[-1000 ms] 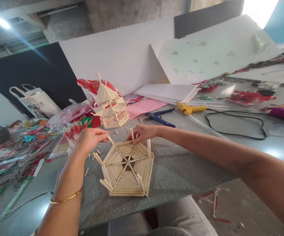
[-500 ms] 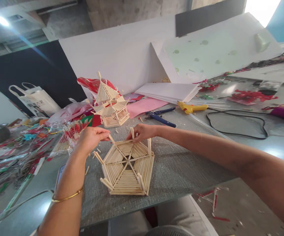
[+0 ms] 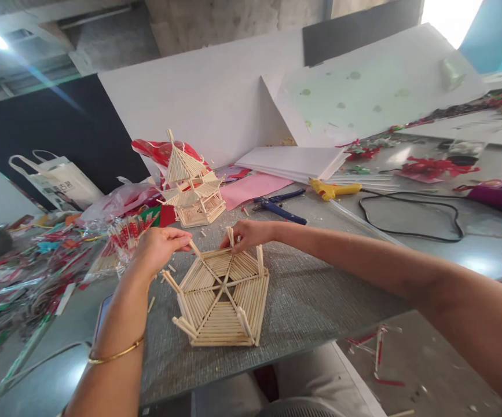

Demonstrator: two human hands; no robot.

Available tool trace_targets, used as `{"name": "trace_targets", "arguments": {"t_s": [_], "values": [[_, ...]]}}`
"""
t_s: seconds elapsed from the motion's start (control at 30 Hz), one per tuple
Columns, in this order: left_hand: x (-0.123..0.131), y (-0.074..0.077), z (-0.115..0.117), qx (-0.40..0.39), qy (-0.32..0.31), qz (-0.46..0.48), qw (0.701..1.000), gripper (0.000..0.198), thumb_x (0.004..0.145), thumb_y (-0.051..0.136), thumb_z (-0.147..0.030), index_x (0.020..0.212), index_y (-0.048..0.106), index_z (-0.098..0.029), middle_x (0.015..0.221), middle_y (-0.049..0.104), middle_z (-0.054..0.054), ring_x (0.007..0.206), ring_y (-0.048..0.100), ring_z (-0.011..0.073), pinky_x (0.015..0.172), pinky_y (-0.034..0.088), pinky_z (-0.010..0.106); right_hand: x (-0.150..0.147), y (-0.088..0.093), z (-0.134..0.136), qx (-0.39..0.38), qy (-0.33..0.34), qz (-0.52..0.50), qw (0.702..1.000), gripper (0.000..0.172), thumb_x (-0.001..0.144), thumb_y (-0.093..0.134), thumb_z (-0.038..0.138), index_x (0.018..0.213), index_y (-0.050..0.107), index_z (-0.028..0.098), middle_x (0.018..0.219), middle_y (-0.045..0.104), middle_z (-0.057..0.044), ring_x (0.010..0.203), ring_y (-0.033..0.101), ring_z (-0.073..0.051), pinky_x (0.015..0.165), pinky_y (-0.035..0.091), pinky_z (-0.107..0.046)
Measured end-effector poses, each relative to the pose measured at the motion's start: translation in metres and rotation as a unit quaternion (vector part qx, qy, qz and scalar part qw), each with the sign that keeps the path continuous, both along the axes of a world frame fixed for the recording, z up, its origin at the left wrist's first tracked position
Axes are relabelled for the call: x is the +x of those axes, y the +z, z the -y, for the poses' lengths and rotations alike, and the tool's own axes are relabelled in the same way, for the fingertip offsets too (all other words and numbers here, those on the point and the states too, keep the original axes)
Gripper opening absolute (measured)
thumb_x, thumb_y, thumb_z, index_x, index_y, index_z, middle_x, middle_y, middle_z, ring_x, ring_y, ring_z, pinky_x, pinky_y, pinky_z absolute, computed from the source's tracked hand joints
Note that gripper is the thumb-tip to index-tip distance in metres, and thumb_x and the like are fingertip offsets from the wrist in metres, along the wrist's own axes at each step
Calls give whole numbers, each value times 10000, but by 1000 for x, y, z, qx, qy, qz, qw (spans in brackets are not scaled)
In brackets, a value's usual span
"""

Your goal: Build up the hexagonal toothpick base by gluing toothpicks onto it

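On the table in front of me lies a hexagonal base made of thin wooden sticks, with short stick posts rising at its corners. At its far left corner my left hand pinches a short wooden stick between thumb and fingers. My right hand is closed around the foot of an upright stick post at the far corner; some of its fingers are hidden behind. Behind the hands stands a small pagoda model of the same sticks.
Blue-handled pliers and a yellow glue gun with a black cord lie beyond my right arm. Red-tipped sticks in plastic and coloured scraps fill the left. White boards are stacked behind. The table's near edge runs close to the base.
The whole view has shifted slightly, so things appear a little further left. Both hands keep their hold at the same two corners of the base.
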State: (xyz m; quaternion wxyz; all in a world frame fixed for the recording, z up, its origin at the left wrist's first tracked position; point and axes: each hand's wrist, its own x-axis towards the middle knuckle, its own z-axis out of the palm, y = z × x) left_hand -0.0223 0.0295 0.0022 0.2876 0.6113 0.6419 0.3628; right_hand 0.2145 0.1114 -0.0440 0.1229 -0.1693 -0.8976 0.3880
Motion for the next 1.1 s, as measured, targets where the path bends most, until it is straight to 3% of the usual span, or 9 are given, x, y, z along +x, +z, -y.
{"name": "trace_targets", "arguments": {"t_s": [0.3,0.5,0.67,0.87,0.93,1.0,1.1], "values": [[6,6,8,-8,-20,29,999,343,575,721,-387,814,683,-143,713,726,51,710,684,201,780,506,324,2,4,1,6,15,29,999,416,694,581,116,1108,596,87,918,659,-47,699,547,-81,636,433,-176],[9,7,11,-3,-14,40,999,401,545,727,-419,817,675,-130,716,718,49,680,680,188,752,519,313,6,9,-1,-26,25,39,999,504,656,683,187,1135,569,77,920,648,-61,721,553,-93,654,446,-201],[8,9,13,6,-25,13,1000,468,590,704,-419,951,649,-127,754,722,62,724,675,189,739,513,302,12,13,-6,-45,24,40,998,552,636,712,218,1151,560,87,1040,615,-100,789,576,-115,668,458,-210],[6,6,15,60,9,-55,997,433,614,679,-440,936,673,-152,853,715,83,791,656,224,778,478,340,19,15,-10,-61,27,12,998,487,664,699,260,1108,575,105,1021,609,-83,828,563,-116,696,462,-215],[12,10,20,143,36,-113,983,378,665,639,-436,943,672,-182,910,702,66,836,638,214,810,456,334,19,17,-9,-65,19,8,998,445,668,695,254,1072,589,102,980,618,-73,820,559,-115,690,458,-212],[24,15,26,245,27,-221,943,273,741,574,-410,917,677,-228,924,692,31,846,624,184,810,443,305,19,20,-6,-69,20,13,997,400,667,692,226,1034,598,98,919,628,-60,803,562,-114,676,453,-208],[45,21,30,277,-92,-428,855,196,795,530,-356,806,684,-237,838,690,19,781,616,170,727,436,288,16,22,0,-60,24,34,997,338,671,674,167,992,602,87,822,629,-38,741,566,-104,642,445,-199]]}}
